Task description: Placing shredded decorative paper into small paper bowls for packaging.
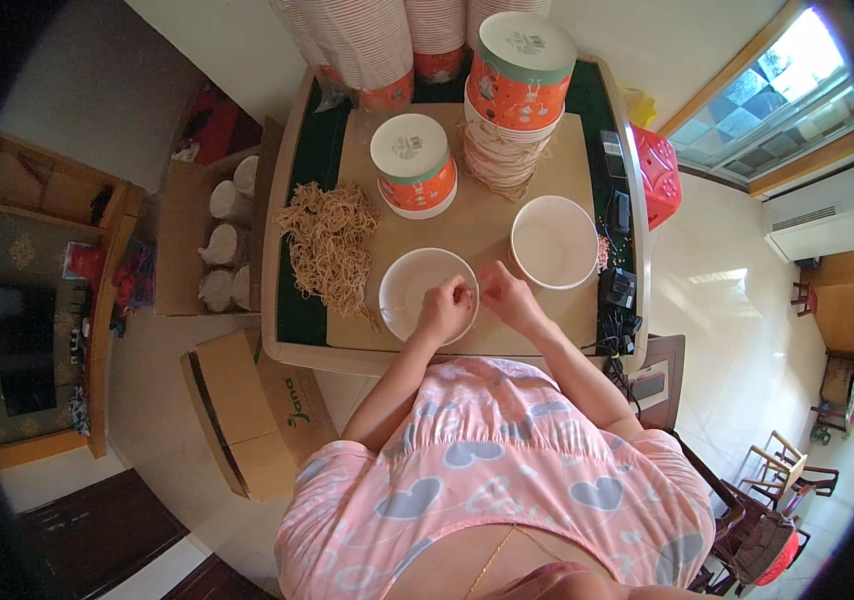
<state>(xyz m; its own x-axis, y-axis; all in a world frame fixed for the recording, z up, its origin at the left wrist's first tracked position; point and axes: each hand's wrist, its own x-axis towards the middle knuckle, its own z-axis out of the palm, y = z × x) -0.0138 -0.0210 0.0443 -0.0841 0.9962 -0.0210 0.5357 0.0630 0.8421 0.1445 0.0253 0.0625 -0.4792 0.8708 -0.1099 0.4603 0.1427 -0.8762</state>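
Over the right rim of a white-lined paper bucket, my left hand is closed with its fingers curled. My right hand pinches just beside it, close to the same rim. Whatever lies between the fingers of either hand is too small to make out. A second open paper bucket stands to the right of my right hand. Left of the first bucket lies a tangled heap of tan cords. Behind it, an orange and green bucket rests upside down.
A taller stack of upturned buckets, with cords round its lower part, stands farther back. Bagged bucket stacks line the far edge. Black adapters and small beads lie at the right. Cardboard boxes sit on the floor at the left.
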